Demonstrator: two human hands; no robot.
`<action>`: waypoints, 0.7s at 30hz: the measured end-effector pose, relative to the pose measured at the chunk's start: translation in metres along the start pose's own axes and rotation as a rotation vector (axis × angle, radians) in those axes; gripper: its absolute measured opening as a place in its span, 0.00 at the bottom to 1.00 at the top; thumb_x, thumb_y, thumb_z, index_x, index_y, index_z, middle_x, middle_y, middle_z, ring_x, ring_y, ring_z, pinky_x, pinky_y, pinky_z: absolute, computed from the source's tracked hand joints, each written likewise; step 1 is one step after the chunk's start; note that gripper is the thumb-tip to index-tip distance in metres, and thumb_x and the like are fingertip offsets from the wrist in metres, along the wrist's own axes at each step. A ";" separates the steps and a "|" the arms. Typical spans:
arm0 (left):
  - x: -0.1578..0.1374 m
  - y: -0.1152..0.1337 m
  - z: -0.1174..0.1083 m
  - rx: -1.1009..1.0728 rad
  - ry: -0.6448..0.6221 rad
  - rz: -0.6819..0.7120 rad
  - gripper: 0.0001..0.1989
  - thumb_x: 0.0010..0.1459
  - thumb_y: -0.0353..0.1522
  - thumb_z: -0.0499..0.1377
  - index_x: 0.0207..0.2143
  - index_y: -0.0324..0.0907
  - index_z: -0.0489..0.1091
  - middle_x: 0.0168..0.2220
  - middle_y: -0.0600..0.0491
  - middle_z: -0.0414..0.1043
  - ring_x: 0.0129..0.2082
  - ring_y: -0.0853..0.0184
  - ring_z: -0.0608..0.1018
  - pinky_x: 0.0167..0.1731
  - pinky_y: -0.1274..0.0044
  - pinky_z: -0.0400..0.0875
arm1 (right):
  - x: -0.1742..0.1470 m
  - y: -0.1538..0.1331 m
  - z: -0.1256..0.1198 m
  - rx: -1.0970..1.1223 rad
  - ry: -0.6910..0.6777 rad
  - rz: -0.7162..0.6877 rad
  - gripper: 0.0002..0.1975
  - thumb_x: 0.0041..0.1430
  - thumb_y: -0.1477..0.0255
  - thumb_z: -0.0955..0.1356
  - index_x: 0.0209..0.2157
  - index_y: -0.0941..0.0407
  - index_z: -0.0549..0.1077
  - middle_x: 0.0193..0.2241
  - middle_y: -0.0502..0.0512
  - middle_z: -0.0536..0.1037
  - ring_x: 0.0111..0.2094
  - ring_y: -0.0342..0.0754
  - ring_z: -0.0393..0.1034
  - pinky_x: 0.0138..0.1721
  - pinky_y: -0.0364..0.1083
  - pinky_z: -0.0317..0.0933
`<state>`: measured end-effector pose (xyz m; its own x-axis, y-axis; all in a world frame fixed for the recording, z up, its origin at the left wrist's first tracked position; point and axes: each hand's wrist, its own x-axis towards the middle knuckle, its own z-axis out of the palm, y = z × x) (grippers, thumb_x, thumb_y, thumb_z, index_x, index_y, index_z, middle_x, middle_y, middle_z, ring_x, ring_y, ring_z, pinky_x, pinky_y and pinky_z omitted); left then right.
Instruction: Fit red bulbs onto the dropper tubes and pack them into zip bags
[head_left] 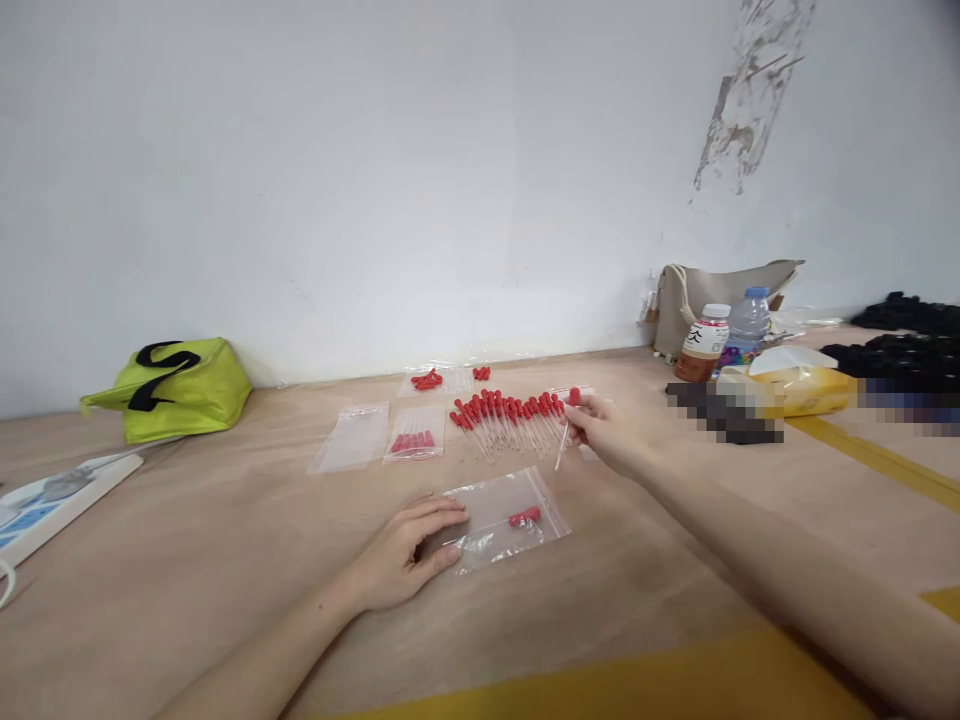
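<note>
Right hand [600, 428]: grip closed on red-bulbed dropper [561, 450], beside dropper heap [510, 412] on bench [225, 520]. Left hand [401, 550]: grip slack, thumb and fingers parted, touching clear bag [495, 500] (red bulbs [524, 517] visible inside).

Bright, diffuse light, fairly even on the pale wall [375, 180]; top-R corner dims. Soft shadows under the 2 forearms [289, 625]. Small glints on the nearest clear bag [480, 548]. Wide-angle stretch, esp. btm R; 2 pixelated patches [724, 412] at R.
</note>
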<state>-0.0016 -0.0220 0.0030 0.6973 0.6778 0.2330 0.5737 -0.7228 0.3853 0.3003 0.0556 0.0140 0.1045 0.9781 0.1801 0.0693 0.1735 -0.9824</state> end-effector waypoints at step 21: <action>0.001 -0.002 -0.001 0.066 -0.054 -0.026 0.22 0.58 0.40 0.50 0.55 0.49 0.53 0.53 0.53 0.61 0.57 0.61 0.57 0.57 0.58 0.31 | -0.052 0.020 0.007 0.036 -0.301 0.227 0.09 0.43 0.72 0.69 0.27 0.58 0.65 0.19 0.46 0.67 0.19 0.37 0.61 0.23 0.40 0.58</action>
<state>-0.0020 -0.0196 0.0032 0.7028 0.6897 0.1744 0.6181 -0.7134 0.3302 0.2896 0.0092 -0.0152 -0.1837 0.9812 -0.0598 0.0423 -0.0529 -0.9977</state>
